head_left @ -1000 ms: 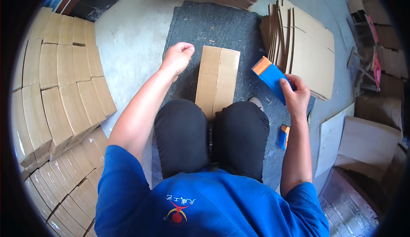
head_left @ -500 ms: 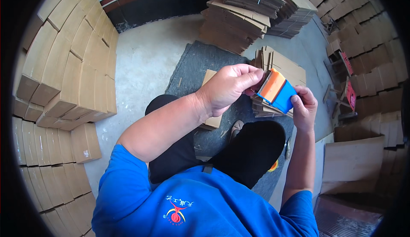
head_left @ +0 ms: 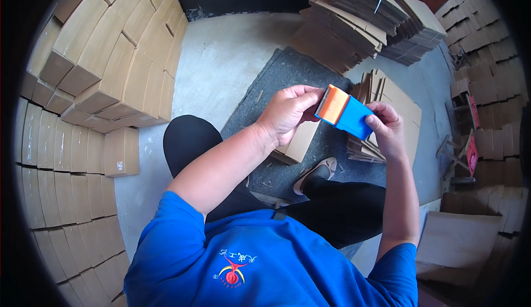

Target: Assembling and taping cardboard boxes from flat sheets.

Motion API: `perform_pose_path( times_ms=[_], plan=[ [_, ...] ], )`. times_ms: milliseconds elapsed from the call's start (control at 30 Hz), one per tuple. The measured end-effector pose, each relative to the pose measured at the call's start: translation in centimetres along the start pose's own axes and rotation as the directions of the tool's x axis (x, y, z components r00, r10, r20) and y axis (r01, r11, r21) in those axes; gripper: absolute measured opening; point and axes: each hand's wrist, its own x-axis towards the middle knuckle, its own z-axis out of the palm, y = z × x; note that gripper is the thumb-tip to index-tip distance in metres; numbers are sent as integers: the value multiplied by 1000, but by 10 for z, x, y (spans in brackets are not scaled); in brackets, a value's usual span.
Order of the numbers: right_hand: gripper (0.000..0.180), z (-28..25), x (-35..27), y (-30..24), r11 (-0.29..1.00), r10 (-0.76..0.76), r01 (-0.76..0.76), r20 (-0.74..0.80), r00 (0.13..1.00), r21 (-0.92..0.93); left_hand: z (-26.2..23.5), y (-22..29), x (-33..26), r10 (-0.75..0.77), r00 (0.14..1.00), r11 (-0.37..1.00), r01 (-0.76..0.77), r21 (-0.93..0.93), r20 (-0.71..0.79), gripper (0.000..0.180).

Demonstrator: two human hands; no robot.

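Note:
Out in front of my lap, both hands hold a flat tape cutter (head_left: 336, 107) with an orange part, a blue part and a dark toothed edge. My right hand (head_left: 387, 127) pinches the blue end between thumb and fingers. My left hand (head_left: 292, 112) is closed at the toothed edge, with thumb and forefinger pressed together there. Whether a strip of tape lies between those fingertips is too small to tell. Below my left hand, a closed cardboard box (head_left: 299, 145) rests on the dark mat (head_left: 265, 86), partly hidden by my wrist.
Flattened cartons (head_left: 395, 108) lie beyond my right hand, with taller carton stacks (head_left: 354, 22) behind. A wall of closed boxes (head_left: 119, 58) rises on the left. A folding stool (head_left: 462, 158) with a red seat stands at the right. My shoe (head_left: 315, 175) is on the mat.
The tape cutter has turned, and more of its blue part shows. My knees have moved apart, uncovering more of my shoe. The whole view has shifted, with the surroundings now farther right.

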Motion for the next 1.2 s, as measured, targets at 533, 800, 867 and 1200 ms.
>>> perform_pose_path(
  times_ms=[533,800,867,1200],
  plan=[
    [50,26,-51,124,578,559,-347,49,828,-738,-181,-103,23,-36,699,873,369,318,-714,26],
    [49,12,-48,142,547,695,-487,44,718,-681,-192,-137,33,-73,683,859,414,302,-727,27],
    [49,8,-48,145,533,718,-499,54,694,-683,-192,-143,36,-50,687,853,407,327,-725,27],
    [55,-1,-49,165,526,747,-464,125,653,-713,-193,-178,48,-226,467,702,687,190,-855,68]
  ],
)
